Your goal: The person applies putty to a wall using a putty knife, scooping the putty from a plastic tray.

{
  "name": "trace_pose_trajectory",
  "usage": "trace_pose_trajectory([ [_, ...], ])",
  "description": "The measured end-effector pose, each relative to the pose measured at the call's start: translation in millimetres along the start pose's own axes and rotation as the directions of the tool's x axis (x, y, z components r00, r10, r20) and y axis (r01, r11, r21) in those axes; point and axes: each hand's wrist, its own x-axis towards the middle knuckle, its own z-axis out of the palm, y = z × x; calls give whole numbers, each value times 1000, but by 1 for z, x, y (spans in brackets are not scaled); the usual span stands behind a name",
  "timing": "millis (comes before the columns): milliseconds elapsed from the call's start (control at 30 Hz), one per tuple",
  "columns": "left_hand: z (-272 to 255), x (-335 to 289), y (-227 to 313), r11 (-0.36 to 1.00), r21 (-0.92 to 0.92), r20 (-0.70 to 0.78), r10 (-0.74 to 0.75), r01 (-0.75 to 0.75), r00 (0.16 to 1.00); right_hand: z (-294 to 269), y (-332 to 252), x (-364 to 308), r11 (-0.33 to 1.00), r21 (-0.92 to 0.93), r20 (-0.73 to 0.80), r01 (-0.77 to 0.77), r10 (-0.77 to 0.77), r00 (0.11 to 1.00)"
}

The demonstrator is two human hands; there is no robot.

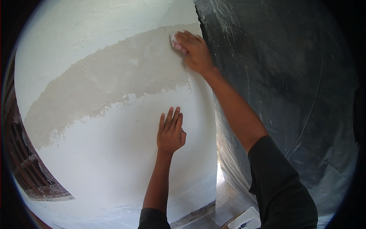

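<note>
In front of me is a wall (126, 152), smooth and white in its lower part. A curved grey-beige patch (114, 76) with ragged edges crosses it below a rougher pale area. My right hand (193, 49) is raised to the patch's upper right end, close to the wall's edge, with its fingers closed round a small whitish thing (176, 42). The fingers cover most of that thing, so its kind is unclear. Lower down, my left hand (171, 131) is open against the white part, fingers stretched upward, holding nothing.
Dark plastic sheeting (282, 76) with white smears hangs right of the wall's edge. A brown barred window or grille (28, 160) is at the far left. Down by the floor, a white-smeared, box-like thing (246, 219) sits beside my right sleeve.
</note>
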Motion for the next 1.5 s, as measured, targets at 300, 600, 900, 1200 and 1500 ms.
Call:
trace_pose_trajectory([
  [300, -3, 0, 1, 1000, -17, 0, -12, 12, 1000, -70, -55, -167, 998, -13, 265, -64, 65, 962],
  [600, -3, -10, -1, 1000, 28, 2, -13, 13, 1000, -2, -7, -43, 995, -10, 69, -103, 103, 992],
  [900, -2, -10, 5, 999, 48, 23, -17, 16, 1000, -78, -39, -186, 992, -96, 203, -87, 105, 974],
  [1200, -11, -11, 5, 999, -50, 77, -17, 20, 997, -23, 24, -83, 992, -47, 39, -118, 120, 992],
  [1500, 6, -167, 109, 926, -233, 465, -162, 296, 871, -336, -259, -561, 617, -350, 872, -705, 489, -5],
])
